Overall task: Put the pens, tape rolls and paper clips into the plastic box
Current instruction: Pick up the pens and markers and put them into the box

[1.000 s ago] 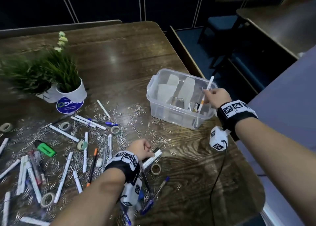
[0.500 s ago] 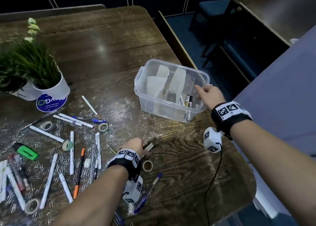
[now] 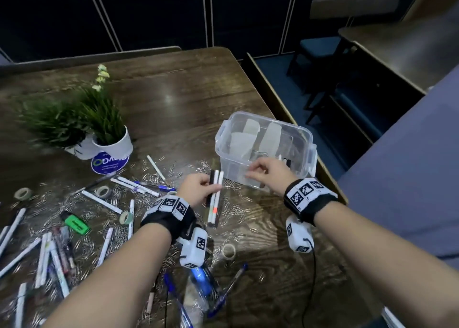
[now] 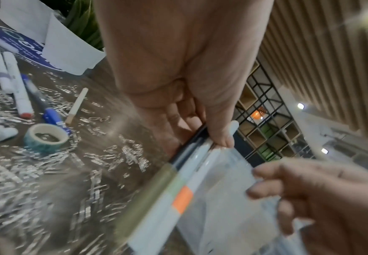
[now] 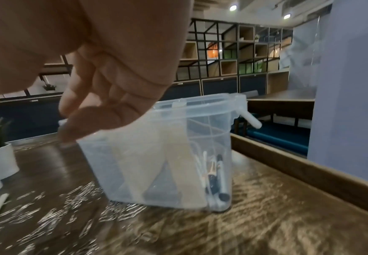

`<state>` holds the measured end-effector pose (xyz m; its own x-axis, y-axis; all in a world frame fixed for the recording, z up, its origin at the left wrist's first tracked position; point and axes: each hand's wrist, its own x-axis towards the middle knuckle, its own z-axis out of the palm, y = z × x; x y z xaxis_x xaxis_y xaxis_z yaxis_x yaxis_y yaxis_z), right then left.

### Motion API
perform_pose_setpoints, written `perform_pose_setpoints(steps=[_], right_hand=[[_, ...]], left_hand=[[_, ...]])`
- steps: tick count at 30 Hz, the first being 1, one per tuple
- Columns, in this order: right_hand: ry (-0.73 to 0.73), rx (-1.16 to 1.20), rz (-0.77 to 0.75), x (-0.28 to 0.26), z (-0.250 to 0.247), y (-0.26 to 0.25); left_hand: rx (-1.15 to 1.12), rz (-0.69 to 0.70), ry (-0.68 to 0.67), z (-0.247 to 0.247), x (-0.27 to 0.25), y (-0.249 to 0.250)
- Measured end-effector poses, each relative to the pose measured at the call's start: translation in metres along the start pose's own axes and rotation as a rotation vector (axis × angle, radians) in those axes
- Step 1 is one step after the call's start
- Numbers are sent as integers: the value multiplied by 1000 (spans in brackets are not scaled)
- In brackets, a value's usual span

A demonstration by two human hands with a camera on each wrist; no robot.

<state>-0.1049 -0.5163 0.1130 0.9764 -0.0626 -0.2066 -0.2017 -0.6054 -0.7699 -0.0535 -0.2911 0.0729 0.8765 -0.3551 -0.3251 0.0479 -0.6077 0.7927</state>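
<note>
Left hand: grasping bundle of white and black pens, one with orange band, lifted off dark wooden table, just beside clear plastic box.
Right hand: fingers loosely extended, holding nothing, in front of box near wall.
Box contents: few pens standing at right end.
Table left of box: scattered white pens, pale tape rolls, silver paper clips, green highlighter.
White potted plant: at far left.
</note>
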Motion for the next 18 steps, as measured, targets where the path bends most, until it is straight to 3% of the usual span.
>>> perform_pose_setpoints(steps=[5, 12, 14, 18], right_hand=[[-173, 50, -18, -7, 28, -18], [-164, 334, 73, -17, 13, -23], [-81, 365, 72, -16, -7, -19], [257, 339, 132, -1, -49, 5]], left_hand=[[-212, 102, 85, -12, -8, 43], [-278, 130, 162, -9, -1, 59], [-299, 134, 186, -7, -1, 59], [-366, 117, 165, 1, 1, 59]])
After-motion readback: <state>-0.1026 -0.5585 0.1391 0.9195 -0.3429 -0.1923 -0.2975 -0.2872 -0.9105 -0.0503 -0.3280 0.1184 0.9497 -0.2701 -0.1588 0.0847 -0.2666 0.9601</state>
